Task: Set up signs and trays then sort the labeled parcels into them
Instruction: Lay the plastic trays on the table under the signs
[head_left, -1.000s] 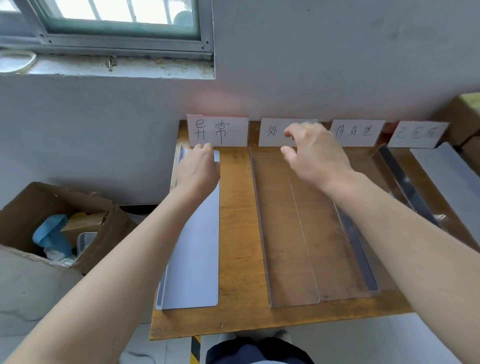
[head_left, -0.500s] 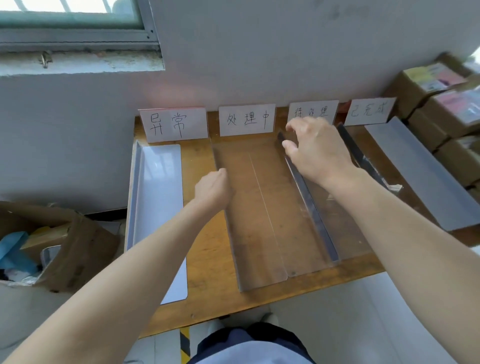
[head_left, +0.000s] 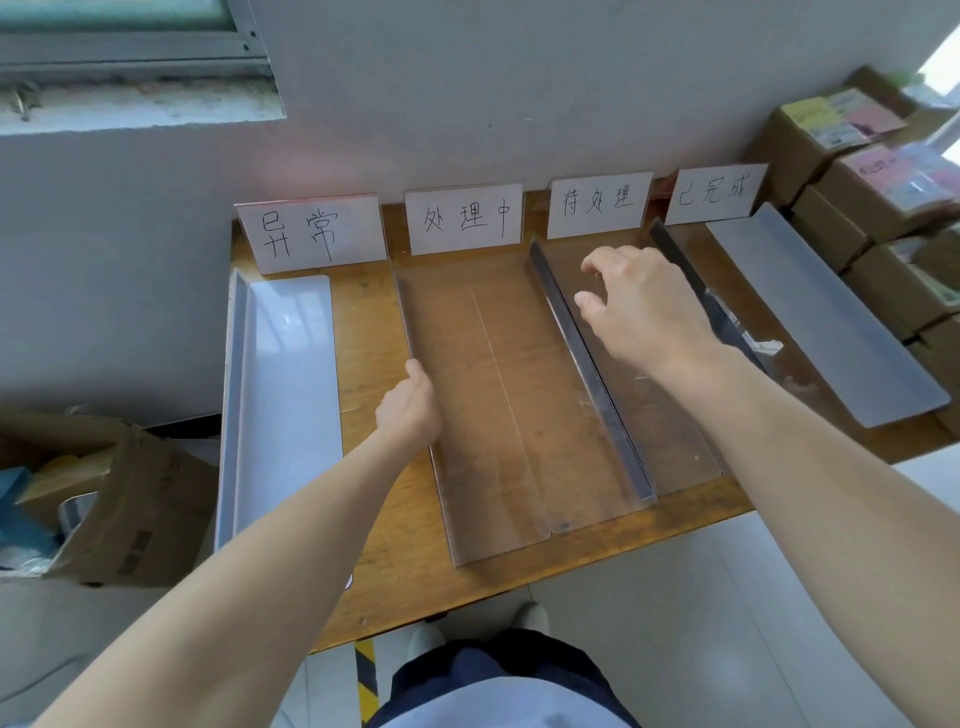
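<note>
On the floor at far left sits an open cardboard box (head_left: 119, 499) with loose items inside. Beside it, the wooden table (head_left: 363, 338) carries four trays running front to back, each with a handwritten sign standing at its far end against the wall. The white tray (head_left: 291, 389) lies under the sign 异常 (head_left: 311, 234).

Next comes the clear tray (head_left: 483, 415), below the sign 处理中 (head_left: 464, 218). The left hand (head_left: 410, 408) grips its left wall, thumb along the top edge and the other fingers curled under, out of sight.

The second clear tray (head_left: 587, 374), with a dark left wall, touches the first one's right edge and ends at the sign 待处理 (head_left: 597, 202). The right hand (head_left: 644, 306) hovers over it, fingers bent and spread, thumb apart from forefinger, holding nothing.

Further right, the sign 已完成 (head_left: 714, 192) stands at the head of the grey tray (head_left: 821, 322), which lies angled toward the table's right edge. Just beyond it, the labeled parcels (head_left: 878, 192) are stacked in brown boxes, none yet in a tray.
</note>
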